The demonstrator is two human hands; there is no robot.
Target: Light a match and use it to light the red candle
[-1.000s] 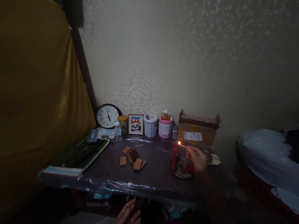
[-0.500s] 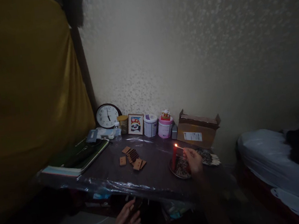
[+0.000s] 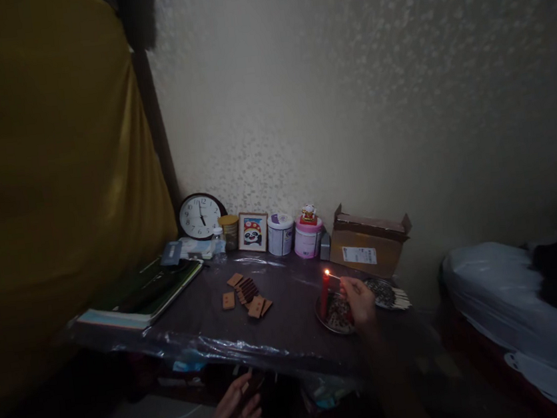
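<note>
In my right hand [image 3: 359, 298] a thin matchstick [image 3: 334, 275] is pinched between thumb and fingertips. Its tip meets a small bright flame at the top of an upright red candle [image 3: 325, 295]. The candle stands in a round dish [image 3: 340, 330] strewn with dark and pale bits. Low in front of the table edge, my left hand [image 3: 231, 412] is raised with its fingers partly curled around a small dark, flat thing [image 3: 253, 383], too dim to name. On the table lie several small brown flat pieces [image 3: 256, 307], some of them fanned in a row.
A second dish [image 3: 381, 291] with pale sticks [image 3: 401, 298] sits right of my right hand. Along the wall stand a clock [image 3: 201, 216], a framed panda picture [image 3: 253, 232], two tins [image 3: 280, 235] and a cardboard box [image 3: 363, 246]. Books [image 3: 142, 295] lie left; a yellow cloth [image 3: 76, 158] hangs there.
My right hand has shifted very slightly left with the matchstick, its tip still at the candle top. My left hand stays nearly in place.
</note>
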